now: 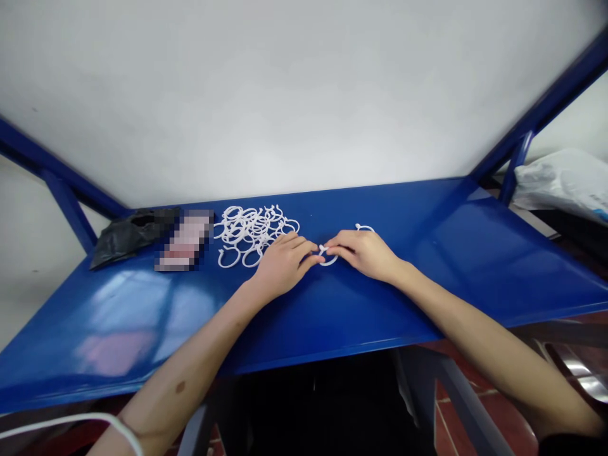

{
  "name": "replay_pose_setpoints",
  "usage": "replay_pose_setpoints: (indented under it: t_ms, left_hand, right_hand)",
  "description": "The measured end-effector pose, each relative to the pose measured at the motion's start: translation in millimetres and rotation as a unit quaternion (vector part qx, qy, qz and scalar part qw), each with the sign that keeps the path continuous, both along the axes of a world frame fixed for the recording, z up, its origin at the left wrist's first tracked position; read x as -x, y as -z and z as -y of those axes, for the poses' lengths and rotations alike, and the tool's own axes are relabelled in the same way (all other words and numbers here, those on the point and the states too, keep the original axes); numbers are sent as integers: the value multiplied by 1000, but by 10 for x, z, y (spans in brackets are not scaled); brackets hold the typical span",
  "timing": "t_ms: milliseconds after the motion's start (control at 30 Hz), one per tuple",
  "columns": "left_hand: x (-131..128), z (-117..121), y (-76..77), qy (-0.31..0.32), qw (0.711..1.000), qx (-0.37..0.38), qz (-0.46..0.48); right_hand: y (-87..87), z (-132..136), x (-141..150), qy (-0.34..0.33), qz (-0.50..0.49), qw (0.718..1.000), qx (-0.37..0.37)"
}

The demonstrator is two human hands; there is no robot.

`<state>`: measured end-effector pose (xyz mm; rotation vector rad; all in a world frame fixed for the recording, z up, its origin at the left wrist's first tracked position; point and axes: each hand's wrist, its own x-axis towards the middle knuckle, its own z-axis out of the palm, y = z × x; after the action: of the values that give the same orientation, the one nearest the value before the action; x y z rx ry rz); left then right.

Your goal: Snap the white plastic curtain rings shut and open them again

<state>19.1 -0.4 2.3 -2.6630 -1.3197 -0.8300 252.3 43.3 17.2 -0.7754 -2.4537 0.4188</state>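
The blue table [451,247] leaves room rightward; both hands [286,261] [368,252] seemingly pinch one white ring [327,263].

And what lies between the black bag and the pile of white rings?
In the head view, a pixelated rectangular item lies between the black bag and the white rings.

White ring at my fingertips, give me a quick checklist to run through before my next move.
1. White ring in hand: ok, the left hand and right hand both have fingertips at it.
2. Ring fully fastened: cannot tell, fingers cover part of it and it is small in view.
3. Ring pile nearby: ok, just beyond and left of the left hand.
4. Separate ring in full view: not ok, the right hand partly hides it.
5. Black bag away from the hands: ok, it lies left of the pile.
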Motion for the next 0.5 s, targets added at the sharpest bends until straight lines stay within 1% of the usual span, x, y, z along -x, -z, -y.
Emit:
replay_pose_setpoints:
  t_ms: [100, 167, 233, 300, 367, 433, 500]
  left_hand:
    - [74, -42, -11, -84, 996, -22, -25]
    - [143, -68, 3, -141, 988, -36, -50]
    - [211, -88, 35, -174, 982, -43, -61]
    - [259, -100, 69, -182, 981, -40, -55]
    - [276, -104, 86, -182, 982, -26, -48]
    - [264, -100, 75, -185, 982, -14, -48]
    - [234, -90, 36, -190, 981, -20, -45]
  right_hand:
    - [-43, -115, -126, 114, 26, 993, -28]
    - [-72, -201, -236, 195, 46, 979, -40]
    - [-84, -278, -335, 259, 67, 963, -44]
    - [-78, -333, -400, 294, 94, 950, -40]
    - [-61, -362, -426, 310, 126, 942, -22]
    - [-48, -369, -425, 316, 149, 937, 1]
    - [-46, -363, -414, 325, 155, 933, 10]
